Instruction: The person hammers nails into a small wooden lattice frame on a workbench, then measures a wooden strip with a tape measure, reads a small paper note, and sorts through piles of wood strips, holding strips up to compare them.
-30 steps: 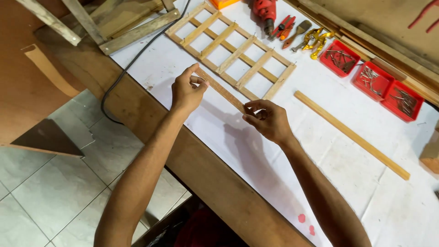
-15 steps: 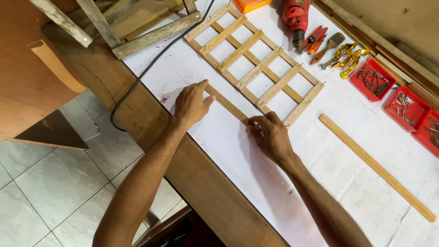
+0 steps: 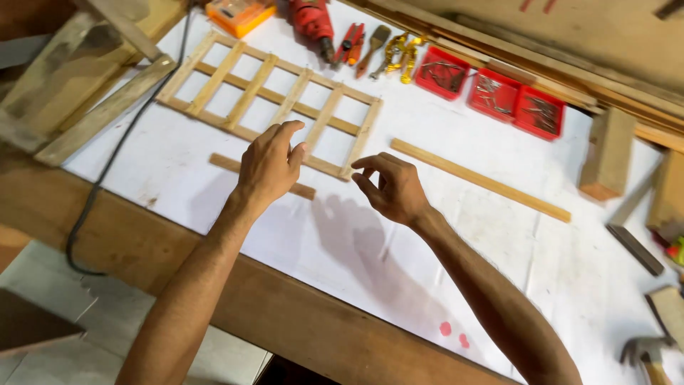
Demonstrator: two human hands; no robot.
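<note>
White paper covers the wooden workbench [image 3: 342, 235]. Both hands hover empty, fingers loosely spread: the left hand [image 3: 268, 165] above a short flat wooden strip [image 3: 226, 163] lying just below the pale wooden lattice frame [image 3: 271, 100], the right hand [image 3: 388, 189] beside it.

My left hand [image 3: 269, 165] is hovering over a short strip [image 3: 226, 163] lying just before the lattice [image 3: 271, 96]; my right hand [image 3: 393, 189] is hanging beside it. A longer strip [image 3: 479, 179] is lying right of both, three trays [image 3: 491, 93] sitting behind it (drill [image 3: 312, 20] behind the lattice).
</note>
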